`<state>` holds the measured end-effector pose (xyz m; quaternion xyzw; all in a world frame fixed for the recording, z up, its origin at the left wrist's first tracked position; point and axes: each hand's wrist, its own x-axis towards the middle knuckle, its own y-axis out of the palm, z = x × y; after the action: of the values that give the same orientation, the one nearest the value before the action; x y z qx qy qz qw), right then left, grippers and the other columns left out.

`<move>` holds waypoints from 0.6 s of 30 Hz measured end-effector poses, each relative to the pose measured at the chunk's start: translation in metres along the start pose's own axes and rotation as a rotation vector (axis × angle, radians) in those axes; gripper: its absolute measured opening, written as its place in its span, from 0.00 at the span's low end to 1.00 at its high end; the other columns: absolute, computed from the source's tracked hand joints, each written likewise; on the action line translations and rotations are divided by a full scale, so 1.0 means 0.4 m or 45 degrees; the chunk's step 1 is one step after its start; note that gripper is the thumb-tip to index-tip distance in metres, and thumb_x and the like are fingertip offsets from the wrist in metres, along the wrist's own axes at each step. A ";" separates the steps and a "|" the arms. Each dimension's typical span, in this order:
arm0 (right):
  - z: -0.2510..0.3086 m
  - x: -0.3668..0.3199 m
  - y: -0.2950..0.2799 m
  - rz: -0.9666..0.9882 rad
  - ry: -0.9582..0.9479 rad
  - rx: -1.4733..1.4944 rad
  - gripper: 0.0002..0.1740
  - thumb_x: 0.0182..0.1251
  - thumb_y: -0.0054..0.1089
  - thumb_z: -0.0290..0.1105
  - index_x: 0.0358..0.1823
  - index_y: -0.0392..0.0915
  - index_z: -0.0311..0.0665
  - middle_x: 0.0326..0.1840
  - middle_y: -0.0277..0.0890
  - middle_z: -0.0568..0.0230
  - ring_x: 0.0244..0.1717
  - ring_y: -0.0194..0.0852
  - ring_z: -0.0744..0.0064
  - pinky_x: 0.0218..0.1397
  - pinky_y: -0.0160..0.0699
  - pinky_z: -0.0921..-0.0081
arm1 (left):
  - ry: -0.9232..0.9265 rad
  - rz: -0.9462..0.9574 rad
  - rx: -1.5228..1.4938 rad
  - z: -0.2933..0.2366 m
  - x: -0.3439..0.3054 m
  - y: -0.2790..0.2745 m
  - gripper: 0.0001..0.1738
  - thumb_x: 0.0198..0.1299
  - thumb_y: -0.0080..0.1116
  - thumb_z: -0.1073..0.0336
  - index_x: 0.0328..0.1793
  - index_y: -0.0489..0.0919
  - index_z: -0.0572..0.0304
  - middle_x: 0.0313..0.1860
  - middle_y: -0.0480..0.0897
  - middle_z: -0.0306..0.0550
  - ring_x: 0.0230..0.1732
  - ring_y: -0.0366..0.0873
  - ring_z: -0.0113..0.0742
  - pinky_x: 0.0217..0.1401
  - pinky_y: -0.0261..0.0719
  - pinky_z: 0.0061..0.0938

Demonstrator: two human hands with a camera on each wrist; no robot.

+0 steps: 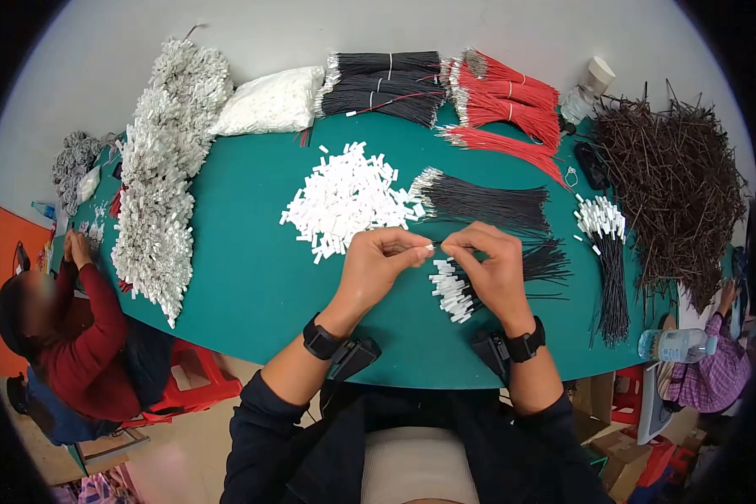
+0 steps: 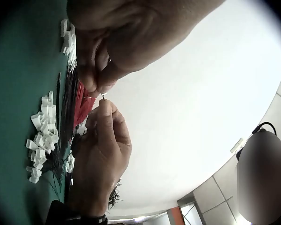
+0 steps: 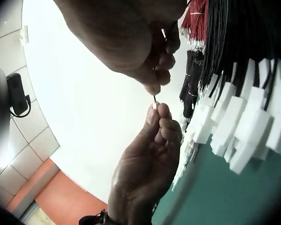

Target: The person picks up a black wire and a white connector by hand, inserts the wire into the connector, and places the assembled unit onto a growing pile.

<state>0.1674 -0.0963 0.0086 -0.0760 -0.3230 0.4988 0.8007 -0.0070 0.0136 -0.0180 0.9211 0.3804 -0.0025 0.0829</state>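
Observation:
My left hand (image 1: 370, 273) pinches a small white connector housing (image 3: 155, 106) between thumb and fingertips. Facing it, my right hand (image 1: 494, 273) pinches a thin black wire (image 3: 154, 98), whose end meets the housing. Most of both pieces is hidden by the fingers. Under and beside my right hand lies a group of black wires with white housings (image 1: 451, 291) on their ends. To the left, beyond my left hand, is a heap of loose white housings (image 1: 344, 197). A spread bundle of black wires (image 1: 487, 202) with bare metal ends lies just past my right hand.
Tied black bundles (image 1: 386, 84) and red wire bundles (image 1: 508, 101) line the back, beside a full plastic bag (image 1: 270, 101). A long white pile (image 1: 164, 168) stands left, a dark brown tangle (image 1: 668, 185) right. A water bottle (image 1: 676, 345) lies at the right edge. Another person (image 1: 84, 353) sits left.

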 end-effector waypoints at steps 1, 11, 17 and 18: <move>0.001 -0.003 0.003 -0.002 0.002 0.002 0.04 0.60 0.74 0.22 0.36 0.87 0.33 0.30 0.83 0.62 0.27 0.77 0.68 0.35 0.73 0.71 | 0.018 0.027 -0.018 0.003 0.000 0.000 0.07 0.67 0.70 0.75 0.49 0.89 0.70 0.43 0.92 0.51 0.42 0.87 0.29 0.48 0.85 0.23; 0.003 -0.002 -0.001 0.017 0.032 0.050 0.04 0.60 0.74 0.22 0.37 0.88 0.33 0.31 0.85 0.61 0.29 0.78 0.67 0.36 0.74 0.70 | -0.040 0.070 -0.118 0.005 0.000 -0.001 0.08 0.67 0.70 0.75 0.50 0.88 0.70 0.43 0.92 0.51 0.43 0.88 0.29 0.48 0.84 0.23; 0.012 0.000 0.000 0.046 0.016 0.015 0.04 0.61 0.74 0.23 0.36 0.88 0.33 0.31 0.84 0.61 0.29 0.78 0.65 0.37 0.74 0.69 | -0.027 0.055 -0.111 0.010 0.001 -0.005 0.07 0.68 0.69 0.75 0.50 0.88 0.70 0.43 0.91 0.51 0.43 0.87 0.29 0.48 0.84 0.23; 0.013 0.001 -0.003 0.046 0.025 0.009 0.04 0.61 0.74 0.23 0.36 0.88 0.33 0.31 0.84 0.60 0.30 0.79 0.65 0.38 0.75 0.69 | -0.012 0.051 -0.119 0.008 0.002 -0.001 0.07 0.68 0.69 0.74 0.49 0.88 0.69 0.42 0.92 0.50 0.43 0.87 0.29 0.48 0.84 0.23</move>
<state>0.1651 -0.0978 0.0134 -0.0839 -0.3119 0.5136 0.7949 -0.0067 0.0139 -0.0210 0.9236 0.3613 0.0125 0.1275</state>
